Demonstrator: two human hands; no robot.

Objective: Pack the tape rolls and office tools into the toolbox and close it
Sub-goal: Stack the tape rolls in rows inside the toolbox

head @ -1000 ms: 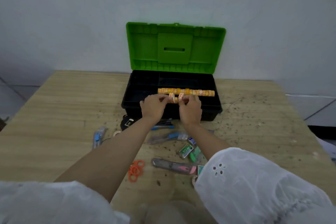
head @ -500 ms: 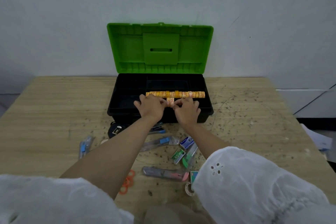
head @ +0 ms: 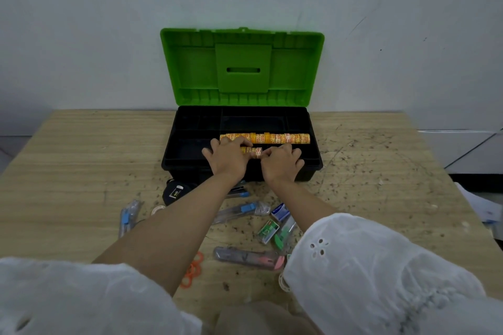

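A black toolbox (head: 174, 144) stands open on the wooden table, its green lid (head: 242, 65) upright against the wall. A long row of orange-patterned tape rolls (head: 280, 138) lies in the front tray. My left hand (head: 227, 156) and my right hand (head: 281, 162) are side by side over the tray's front. Together they pinch a short stack of the same tape rolls (head: 253, 150) between their fingertips, just in front of the long row.
Loose tools lie on the table (head: 68, 171) in front of the box: a black tape measure (head: 175, 192), clear utility knives (head: 239, 211), a pink-ended cutter (head: 249, 257), staple boxes (head: 280, 211), orange scissors handles (head: 192, 272), a blue-ended tool (head: 129, 216).
My hands have lowered the short stack of tape rolls a little toward the tray, in front of the long row. My head moved, so the box sits more central in view.
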